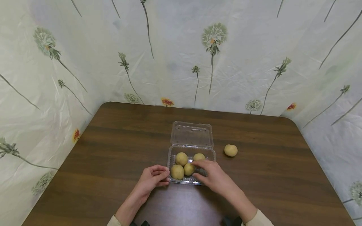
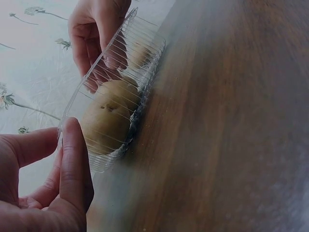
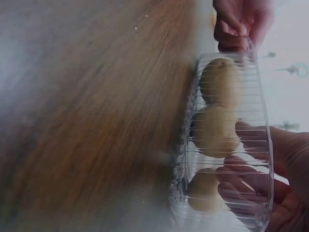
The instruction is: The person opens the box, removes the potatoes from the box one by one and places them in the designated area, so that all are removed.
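Note:
A clear plastic clamshell box [image 1: 168,160] stands on the table with its lid [image 1: 192,134] folded back away from me. Inside lie several potatoes, among them a larger one [image 1: 177,172] at the front left and a small one [image 1: 189,169] beside it. My left hand [image 1: 151,180] pinches the box's left rim between thumb and fingers, as the left wrist view shows. Over the right part of the box, my right hand [image 1: 216,175] reaches in with thumb and fingers spread, fingertips right at the small potato. It partly covers another potato [image 1: 199,157] behind.
One loose potato [image 1: 231,150] lies on the brown wooden table [image 1: 268,175] to the right of the box. Plastic sheeting [image 1: 175,40] printed with dandelions hangs around the table's back and sides.

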Available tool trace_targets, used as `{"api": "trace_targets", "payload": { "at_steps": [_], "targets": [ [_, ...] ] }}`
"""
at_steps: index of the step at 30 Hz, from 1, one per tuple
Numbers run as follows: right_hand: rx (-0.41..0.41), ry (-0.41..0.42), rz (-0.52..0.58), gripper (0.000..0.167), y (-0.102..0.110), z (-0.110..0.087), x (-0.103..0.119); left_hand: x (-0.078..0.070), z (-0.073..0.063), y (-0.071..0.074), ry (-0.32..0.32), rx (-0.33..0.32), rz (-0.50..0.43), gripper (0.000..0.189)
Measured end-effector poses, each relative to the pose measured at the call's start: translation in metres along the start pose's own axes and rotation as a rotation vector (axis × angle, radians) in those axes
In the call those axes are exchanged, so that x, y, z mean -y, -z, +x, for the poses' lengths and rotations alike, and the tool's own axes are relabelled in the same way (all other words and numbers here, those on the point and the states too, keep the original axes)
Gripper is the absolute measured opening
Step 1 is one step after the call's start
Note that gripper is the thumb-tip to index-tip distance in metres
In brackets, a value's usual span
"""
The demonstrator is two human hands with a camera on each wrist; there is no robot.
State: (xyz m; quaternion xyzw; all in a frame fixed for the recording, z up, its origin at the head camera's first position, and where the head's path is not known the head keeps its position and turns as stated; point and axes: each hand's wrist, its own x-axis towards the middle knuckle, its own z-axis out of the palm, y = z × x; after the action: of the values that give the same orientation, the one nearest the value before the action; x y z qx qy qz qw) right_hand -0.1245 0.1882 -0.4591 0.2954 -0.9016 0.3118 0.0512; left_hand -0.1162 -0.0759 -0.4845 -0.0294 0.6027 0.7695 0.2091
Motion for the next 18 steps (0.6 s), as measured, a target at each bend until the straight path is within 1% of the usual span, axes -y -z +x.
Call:
{"api": "trace_targets", "payload": {
  "at_steps": [5,12,18],
  "targets": [
    [0.017,-0.006,-0.026,0.04,-0.0019,0.0038,-0.0005,0.0001,0.0001,0.0004,0.004,0.005,0.002,0.027],
    [-0.017,0.005,-0.052,0.039,-0.0061,0.0078,-0.0017,-0.0005,0.0,0.001,0.001,0.001,0.007,0.027],
    [0.008,-0.032,-0.045,0.032,-0.0071,0.0087,-0.0009,-0.0002,0.0005,0.001,-0.001,0.002,0.002,0.027]
  ]
}}
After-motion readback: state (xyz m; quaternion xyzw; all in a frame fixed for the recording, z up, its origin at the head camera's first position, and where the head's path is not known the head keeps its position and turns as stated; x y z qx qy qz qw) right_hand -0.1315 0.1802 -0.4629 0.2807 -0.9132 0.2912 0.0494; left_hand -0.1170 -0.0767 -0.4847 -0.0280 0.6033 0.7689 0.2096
